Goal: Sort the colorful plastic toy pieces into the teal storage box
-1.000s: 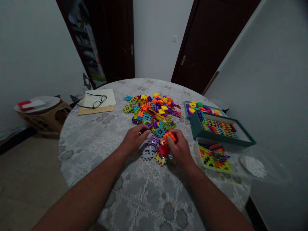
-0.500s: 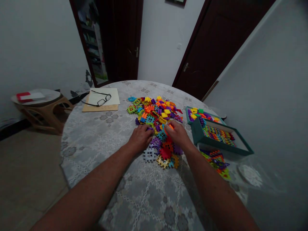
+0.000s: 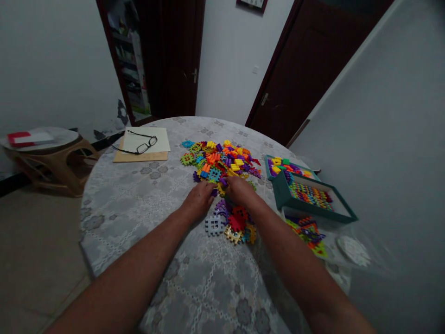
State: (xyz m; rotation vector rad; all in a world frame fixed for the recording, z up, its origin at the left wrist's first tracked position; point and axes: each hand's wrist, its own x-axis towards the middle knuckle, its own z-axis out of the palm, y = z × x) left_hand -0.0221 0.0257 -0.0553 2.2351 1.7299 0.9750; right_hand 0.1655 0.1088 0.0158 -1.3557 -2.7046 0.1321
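Observation:
A pile of colourful plastic building pieces [image 3: 214, 160] lies on the round table. At its near left edge, my left hand [image 3: 200, 198] is closed, with a bit of purple showing at its fingertips; what it grips is too small to name. My right hand [image 3: 240, 190] reaches into the near side of the pile, its fingers closed around a purple piece [image 3: 224, 182]. Between my forearms lie a pale grey square piece [image 3: 214, 225], a red piece [image 3: 237, 222] and a cream gear-shaped piece [image 3: 233, 234].
Right of the pile stand an open teal box [image 3: 313, 195] of small pieces, its lid [image 3: 268, 167] holding more, and a plastic bag of flat pieces [image 3: 313, 236]. Glasses [image 3: 142, 148] rest on papers [image 3: 160, 139] at the left. A stool [image 3: 52, 162] stands beyond.
My right hand has moved left, closer to my left hand, and a purple piece now shows at its fingers where an orange one was. The camera view has shifted slightly.

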